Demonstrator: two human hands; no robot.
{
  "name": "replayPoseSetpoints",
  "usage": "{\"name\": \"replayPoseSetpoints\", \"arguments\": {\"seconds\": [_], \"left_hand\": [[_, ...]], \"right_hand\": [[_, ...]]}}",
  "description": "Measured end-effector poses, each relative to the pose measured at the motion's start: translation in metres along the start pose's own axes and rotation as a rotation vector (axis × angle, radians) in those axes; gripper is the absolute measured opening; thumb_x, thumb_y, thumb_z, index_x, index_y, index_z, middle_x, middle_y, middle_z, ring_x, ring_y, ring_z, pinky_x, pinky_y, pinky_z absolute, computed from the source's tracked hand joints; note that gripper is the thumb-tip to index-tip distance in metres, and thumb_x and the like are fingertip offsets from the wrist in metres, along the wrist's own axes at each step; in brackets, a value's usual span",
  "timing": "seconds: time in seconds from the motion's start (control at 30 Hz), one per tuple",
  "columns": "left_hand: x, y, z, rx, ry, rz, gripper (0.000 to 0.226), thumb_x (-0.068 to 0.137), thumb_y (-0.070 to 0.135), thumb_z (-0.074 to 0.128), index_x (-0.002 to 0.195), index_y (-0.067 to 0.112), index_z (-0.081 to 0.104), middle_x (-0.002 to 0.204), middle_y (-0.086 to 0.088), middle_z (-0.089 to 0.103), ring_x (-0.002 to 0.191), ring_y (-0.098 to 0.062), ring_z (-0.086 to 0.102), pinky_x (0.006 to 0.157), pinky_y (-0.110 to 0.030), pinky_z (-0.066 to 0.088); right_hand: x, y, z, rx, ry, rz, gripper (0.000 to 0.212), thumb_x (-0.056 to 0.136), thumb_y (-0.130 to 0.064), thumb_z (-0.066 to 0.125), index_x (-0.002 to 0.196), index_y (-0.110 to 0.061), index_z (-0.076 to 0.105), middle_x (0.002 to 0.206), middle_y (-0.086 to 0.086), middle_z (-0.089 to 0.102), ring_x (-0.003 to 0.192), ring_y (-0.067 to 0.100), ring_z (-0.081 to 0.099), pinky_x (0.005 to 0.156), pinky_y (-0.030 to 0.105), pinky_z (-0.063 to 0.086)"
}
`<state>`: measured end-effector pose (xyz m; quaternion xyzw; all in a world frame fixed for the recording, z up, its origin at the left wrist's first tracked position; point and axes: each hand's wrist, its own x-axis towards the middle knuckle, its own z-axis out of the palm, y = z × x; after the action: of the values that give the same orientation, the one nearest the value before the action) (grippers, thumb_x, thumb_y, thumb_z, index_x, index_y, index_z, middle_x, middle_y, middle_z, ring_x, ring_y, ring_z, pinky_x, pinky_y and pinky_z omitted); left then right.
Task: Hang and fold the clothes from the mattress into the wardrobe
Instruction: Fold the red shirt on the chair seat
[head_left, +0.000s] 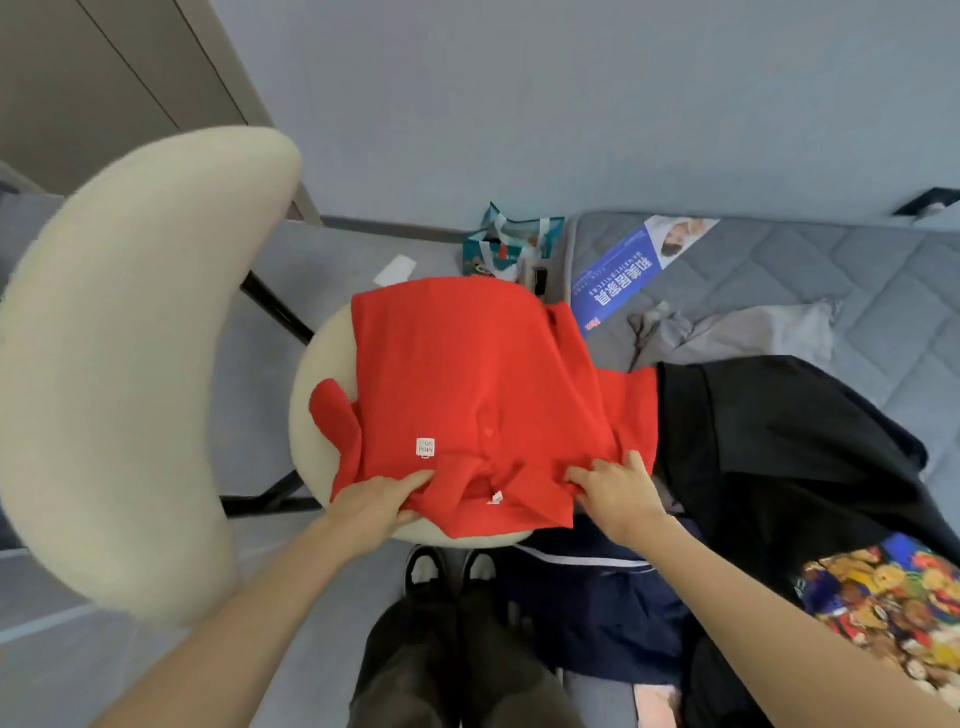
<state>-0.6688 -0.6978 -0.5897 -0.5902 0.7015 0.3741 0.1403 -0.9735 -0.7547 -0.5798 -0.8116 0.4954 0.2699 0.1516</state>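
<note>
A red polo shirt (467, 384) lies spread front-up on the round cream seat of a chair (306, 415), collar toward me. My left hand (374, 501) pinches the shirt's near left shoulder beside the collar. My right hand (613, 491) grips the near right shoulder. On the grey quilted mattress (831, 291) to the right lie a grey garment (737, 332), a black garment (779, 441), a dark navy garment (597, 608) and a colourful printed one (893, 608).
The chair's cream curved backrest (124, 364) fills the left. A teal patterned bag (509, 244) stands on the floor by the wall. A blue leaflet (628, 275) lies on the mattress corner. My feet (447, 571) are just below the seat.
</note>
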Motion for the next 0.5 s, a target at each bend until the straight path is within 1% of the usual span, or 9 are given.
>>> {"name": "replayPoseSetpoints", "arguments": {"seconds": [0.07, 0.13, 0.23, 0.33, 0.37, 0.43, 0.5], "left_hand": [[-0.001, 0.001, 0.012, 0.083, -0.089, -0.01, 0.06, 0.099, 0.027, 0.045, 0.149, 0.037, 0.015, 0.107, -0.005, 0.06, 0.1, -0.021, 0.058, 0.078, -0.032, 0.044], [-0.001, 0.0, 0.027, 0.097, -0.156, -0.031, 0.064, 0.099, 0.02, 0.042, 0.149, 0.04, 0.008, 0.105, -0.005, 0.059, 0.1, -0.023, 0.058, 0.079, -0.033, 0.046], [0.001, 0.004, 0.047, 0.069, -0.197, -0.067, 0.064, 0.101, 0.022, 0.039, 0.149, 0.043, 0.003, 0.12, -0.009, 0.056, 0.11, -0.026, 0.054, 0.089, -0.037, 0.044], [0.002, 0.004, 0.062, 0.075, -0.16, -0.13, 0.061, 0.1, 0.032, 0.04, 0.148, 0.044, 0.005, 0.128, -0.008, 0.046, 0.121, -0.028, 0.044, 0.102, -0.042, 0.034], [0.002, 0.002, 0.065, 0.026, -0.142, -0.165, 0.062, 0.099, 0.033, 0.043, 0.149, 0.043, 0.009, 0.129, -0.007, 0.043, 0.123, -0.028, 0.041, 0.105, -0.044, 0.032], [0.0, -0.004, 0.071, -0.143, -0.054, -0.232, 0.06, 0.096, 0.031, 0.049, 0.148, 0.037, 0.021, 0.128, -0.006, 0.042, 0.123, -0.026, 0.041, 0.106, -0.043, 0.033], [0.0, -0.009, 0.076, -0.389, 0.126, -0.305, 0.052, 0.095, 0.025, 0.052, 0.144, 0.027, 0.036, 0.125, -0.007, 0.044, 0.12, -0.024, 0.044, 0.103, -0.037, 0.038]], "right_hand": [[-0.002, -0.001, 0.012, -0.009, -0.073, -0.021, 0.045, 0.097, -0.011, 0.038, 0.138, -0.031, 0.039, 0.116, 0.0, 0.062, 0.108, 0.023, 0.058, 0.094, 0.032, 0.028], [-0.003, -0.003, 0.02, 0.019, -0.166, -0.004, 0.053, 0.096, -0.004, 0.036, 0.142, -0.03, 0.034, 0.119, 0.002, 0.061, 0.11, 0.025, 0.058, 0.093, 0.032, 0.036], [-0.004, -0.004, 0.033, 0.1, -0.306, 0.035, 0.056, 0.095, -0.004, 0.036, 0.143, -0.032, 0.035, 0.126, 0.004, 0.056, 0.115, 0.027, 0.054, 0.09, 0.036, 0.041], [-0.005, -0.006, 0.038, 0.192, -0.391, 0.07, 0.055, 0.092, -0.007, 0.04, 0.141, -0.031, 0.038, 0.131, 0.005, 0.047, 0.124, 0.028, 0.043, 0.093, 0.04, 0.042], [-0.004, -0.008, 0.038, 0.211, -0.375, 0.07, 0.052, 0.092, -0.009, 0.042, 0.139, -0.03, 0.039, 0.132, 0.005, 0.046, 0.124, 0.027, 0.042, 0.092, 0.04, 0.042], [0.001, -0.016, 0.036, 0.285, -0.275, 0.084, 0.044, 0.093, -0.014, 0.042, 0.134, -0.028, 0.046, 0.13, 0.003, 0.048, 0.123, 0.026, 0.043, 0.09, 0.038, 0.042], [0.009, -0.029, 0.031, 0.394, -0.164, 0.074, 0.037, 0.093, -0.016, 0.041, 0.126, -0.027, 0.053, 0.123, 0.002, 0.053, 0.118, 0.026, 0.048, 0.087, 0.036, 0.045]]}}
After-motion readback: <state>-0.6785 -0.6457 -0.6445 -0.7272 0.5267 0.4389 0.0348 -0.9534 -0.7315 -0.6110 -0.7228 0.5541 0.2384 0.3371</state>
